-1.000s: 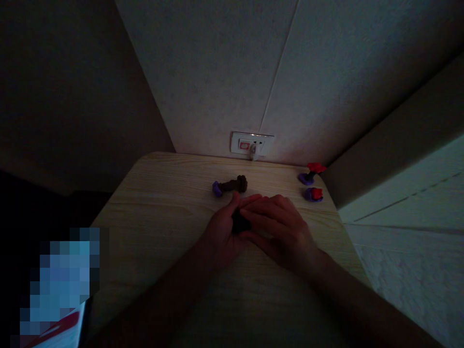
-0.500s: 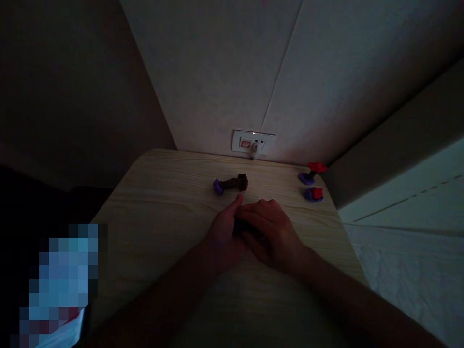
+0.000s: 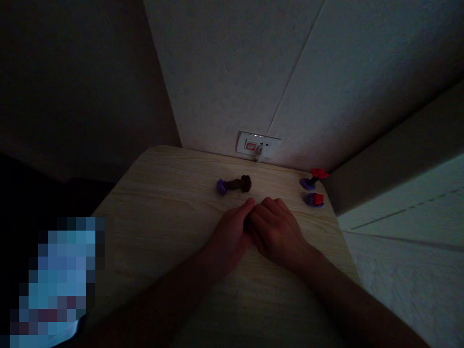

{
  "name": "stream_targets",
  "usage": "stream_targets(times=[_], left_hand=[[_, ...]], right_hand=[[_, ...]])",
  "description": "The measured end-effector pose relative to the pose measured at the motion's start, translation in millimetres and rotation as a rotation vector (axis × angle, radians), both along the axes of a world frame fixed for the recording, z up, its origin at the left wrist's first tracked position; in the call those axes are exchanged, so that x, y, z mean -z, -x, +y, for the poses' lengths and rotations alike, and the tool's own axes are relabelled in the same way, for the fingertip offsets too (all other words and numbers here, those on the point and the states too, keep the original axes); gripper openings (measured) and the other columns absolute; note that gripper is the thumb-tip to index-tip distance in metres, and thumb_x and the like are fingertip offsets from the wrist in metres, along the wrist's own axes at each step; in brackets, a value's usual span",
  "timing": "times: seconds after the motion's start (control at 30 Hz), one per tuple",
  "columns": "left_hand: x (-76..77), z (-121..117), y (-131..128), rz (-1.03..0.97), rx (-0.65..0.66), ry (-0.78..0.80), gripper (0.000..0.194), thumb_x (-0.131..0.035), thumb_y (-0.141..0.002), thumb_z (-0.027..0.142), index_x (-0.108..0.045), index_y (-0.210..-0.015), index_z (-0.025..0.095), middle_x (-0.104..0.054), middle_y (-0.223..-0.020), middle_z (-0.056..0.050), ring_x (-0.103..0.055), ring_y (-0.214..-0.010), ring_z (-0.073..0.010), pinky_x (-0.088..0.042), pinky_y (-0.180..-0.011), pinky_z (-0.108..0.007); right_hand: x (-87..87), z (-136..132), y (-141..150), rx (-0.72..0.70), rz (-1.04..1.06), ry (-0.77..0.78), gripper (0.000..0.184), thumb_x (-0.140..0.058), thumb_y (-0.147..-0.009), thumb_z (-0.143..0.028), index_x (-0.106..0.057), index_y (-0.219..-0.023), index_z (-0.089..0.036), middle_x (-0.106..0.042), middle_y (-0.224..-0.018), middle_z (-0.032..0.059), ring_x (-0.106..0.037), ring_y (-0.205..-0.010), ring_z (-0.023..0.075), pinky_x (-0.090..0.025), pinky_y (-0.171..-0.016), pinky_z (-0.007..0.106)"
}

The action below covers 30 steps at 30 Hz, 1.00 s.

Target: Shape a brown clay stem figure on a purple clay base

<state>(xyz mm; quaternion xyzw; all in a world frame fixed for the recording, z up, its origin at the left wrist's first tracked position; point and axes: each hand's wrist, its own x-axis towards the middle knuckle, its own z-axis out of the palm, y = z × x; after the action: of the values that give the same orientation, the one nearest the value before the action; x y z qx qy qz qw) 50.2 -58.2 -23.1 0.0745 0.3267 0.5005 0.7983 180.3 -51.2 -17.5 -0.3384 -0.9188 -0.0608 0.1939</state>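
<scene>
Over the middle of the wooden tabletop, my left hand (image 3: 232, 237) is cupped with its thumb up, against my right hand (image 3: 277, 232). The right fingers curl over into the left palm, so both hands are closed around one spot. Only a dark gap shows between them, and whatever they hold is hidden. Just beyond my fingertips lies a small brown moulded piece (image 3: 235, 184), thicker at its right end, with a purple lump (image 3: 221, 186) at its left end. It looks like modelling clay. Neither hand touches it.
At the tabletop's (image 3: 163, 193) far right corner stand a red flower-like piece (image 3: 319, 173) on a purple base and a low red-and-purple piece (image 3: 318, 199). A wall socket (image 3: 258, 145) with a plug sits behind. A blurred, lit screen (image 3: 65, 275) is at lower left.
My right fingers have closed further over the left palm, covering most of the dark patch seen between the hands before. The view has shifted slightly; the small pieces have stayed put.
</scene>
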Motion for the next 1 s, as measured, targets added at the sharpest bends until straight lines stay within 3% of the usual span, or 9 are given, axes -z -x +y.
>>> stream_targets(times=[0.17, 0.27, 0.33, 0.5, 0.7, 0.83, 1.0], left_hand=[[7.1, -4.4, -5.2, 0.265, -0.084, -0.122, 0.036, -0.076, -0.082, 0.048, -0.066, -0.071, 0.015, -0.064, -0.070, -0.002, -0.059, -0.067, -0.0128, -0.044, -0.061, -0.024], [5.8, -1.5, -2.5, 0.322, -0.135, -0.105, 0.039, -0.070, -0.087, 0.051, -0.069, -0.074, 0.015, -0.067, -0.071, -0.004, -0.060, -0.066, -0.0144, -0.046, -0.063, -0.026], [4.7, 1.0, 0.3, 0.306, -0.142, -0.057, 0.041, -0.067, -0.088, 0.052, -0.072, -0.076, 0.014, -0.066, -0.068, -0.004, -0.059, -0.061, -0.0135, -0.046, -0.060, -0.026], [-0.2, 4.1, 5.5, 0.208, -0.129, 0.070, 0.035, -0.067, -0.091, 0.042, -0.071, -0.074, 0.012, -0.063, -0.062, -0.002, -0.056, -0.053, -0.0104, -0.042, -0.051, -0.022], [-12.3, 6.1, 7.6, 0.051, -0.060, 0.173, 0.048, -0.044, -0.104, 0.030, -0.061, -0.062, 0.012, -0.060, -0.060, -0.003, -0.056, -0.050, -0.0074, -0.041, -0.049, -0.018], [-13.3, 7.6, 8.7, 0.009, -0.039, 0.241, 0.046, -0.052, -0.100, 0.030, -0.050, -0.056, 0.016, -0.051, -0.053, 0.002, -0.049, -0.043, -0.0061, -0.034, -0.041, -0.017], [-12.9, 8.8, 14.2, 0.023, 0.006, 0.198, 0.048, -0.050, -0.099, 0.033, -0.048, -0.054, 0.017, -0.049, -0.050, 0.002, -0.049, -0.041, -0.0066, -0.035, -0.041, -0.018]], right_hand=[[-1.2, -6.6, 3.3, 0.091, -0.025, 0.083, 0.023, -0.050, -0.099, -0.024, -0.068, -0.101, -0.010, -0.068, -0.091, 0.0127, -0.051, -0.083, 0.0273, -0.043, -0.074, 0.043], [-3.5, -11.6, 4.7, 0.067, 0.040, 0.090, 0.036, -0.052, -0.098, -0.028, -0.061, -0.124, -0.003, -0.069, -0.111, 0.0186, -0.054, -0.091, 0.0298, -0.048, -0.080, 0.046], [-4.5, -13.7, 5.1, 0.041, 0.112, 0.056, 0.041, -0.054, -0.098, -0.026, -0.056, -0.130, -0.001, -0.070, -0.111, 0.0195, -0.056, -0.090, 0.0289, -0.051, -0.079, 0.045], [-3.8, -15.3, 5.3, -0.026, 0.225, -0.046, 0.028, -0.064, -0.095, -0.020, -0.062, -0.121, -0.009, -0.074, -0.098, 0.0125, -0.059, -0.083, 0.0242, -0.053, -0.074, 0.040], [-3.0, -14.9, 10.6, 0.031, 0.199, -0.093, 0.021, -0.063, -0.097, -0.020, -0.069, -0.116, -0.011, -0.075, -0.104, 0.0125, -0.059, -0.086, 0.0245, -0.051, -0.073, 0.040], [-3.7, -15.9, 18.0, 0.007, 0.097, -0.093, 0.018, -0.059, -0.097, -0.017, -0.071, -0.110, -0.012, -0.074, -0.109, 0.0111, -0.055, -0.085, 0.0253, -0.046, -0.071, 0.041], [-6.0, -20.0, 23.8, 0.012, 0.015, -0.091, 0.017, -0.062, -0.093, -0.015, -0.072, -0.106, -0.012, -0.073, -0.107, 0.0108, -0.054, -0.091, 0.0280, -0.043, -0.073, 0.043]])
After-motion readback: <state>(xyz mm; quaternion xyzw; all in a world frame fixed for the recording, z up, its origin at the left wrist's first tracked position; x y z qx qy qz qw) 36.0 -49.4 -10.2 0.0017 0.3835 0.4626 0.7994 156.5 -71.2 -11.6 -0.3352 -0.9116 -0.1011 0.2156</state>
